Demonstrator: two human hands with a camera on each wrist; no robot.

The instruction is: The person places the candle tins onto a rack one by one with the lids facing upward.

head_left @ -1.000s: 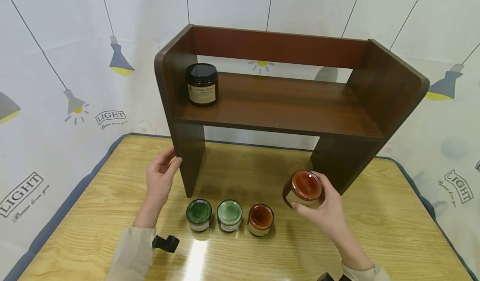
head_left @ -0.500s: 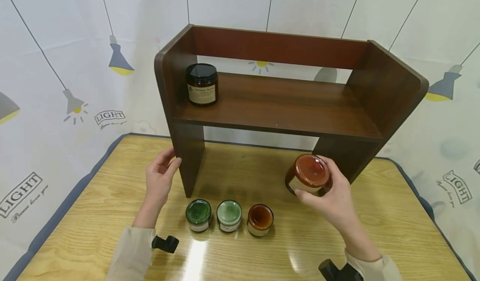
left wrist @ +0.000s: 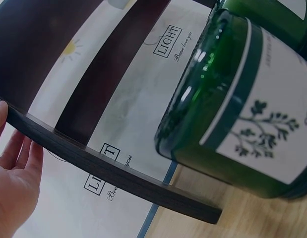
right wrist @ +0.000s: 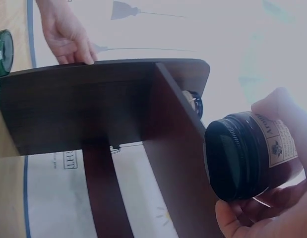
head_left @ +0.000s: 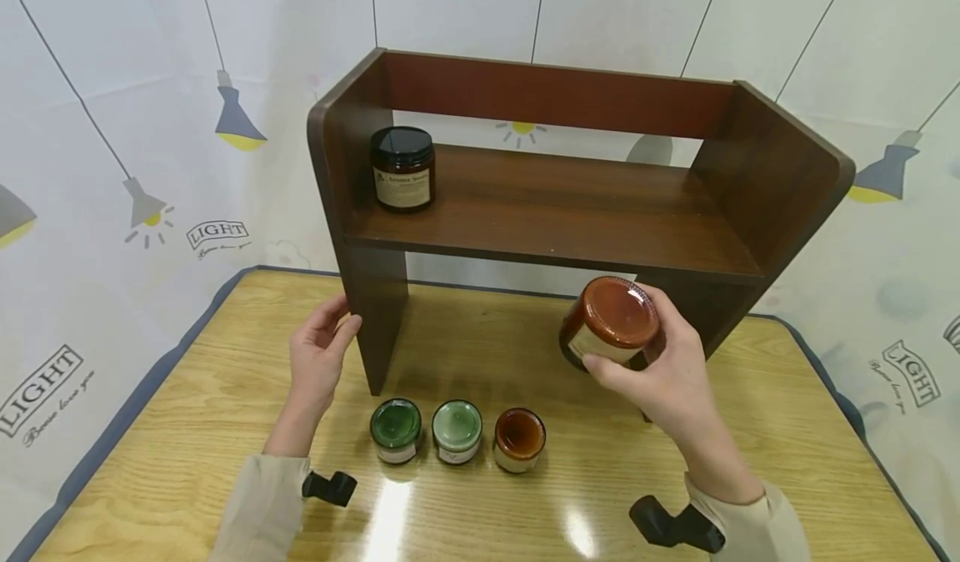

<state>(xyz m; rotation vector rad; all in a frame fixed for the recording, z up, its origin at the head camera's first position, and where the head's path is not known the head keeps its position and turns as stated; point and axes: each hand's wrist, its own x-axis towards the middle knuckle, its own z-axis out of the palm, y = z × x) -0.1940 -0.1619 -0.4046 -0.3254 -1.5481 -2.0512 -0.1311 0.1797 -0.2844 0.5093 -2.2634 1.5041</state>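
My right hand (head_left: 671, 370) grips an amber candle jar (head_left: 611, 320) between thumb and fingers. The jar is turned over and tilted, with its glass base up and a cream label on its side. Its black lid (right wrist: 227, 158) shows in the right wrist view. The jar hangs over the table, just in front of the shelf board's right half. My left hand (head_left: 318, 358) pinches the front edge of the left side panel of a dark brown wooden shelf (head_left: 555, 203). In the left wrist view the thumb lies on one face of that panel (left wrist: 108, 166) and the fingers on the other.
A black-lidded amber jar (head_left: 403, 170) stands upright at the shelf board's left end. On the table before the shelf, a dark green jar (head_left: 396, 430), a light green jar (head_left: 457, 431) and a smaller amber jar (head_left: 519, 439) stand in a row, bases up. Printed cloth hangs behind.
My right hand has lifted the amber candle jar up toward the shelf board and tilted it further. My left hand has stayed on the side panel.
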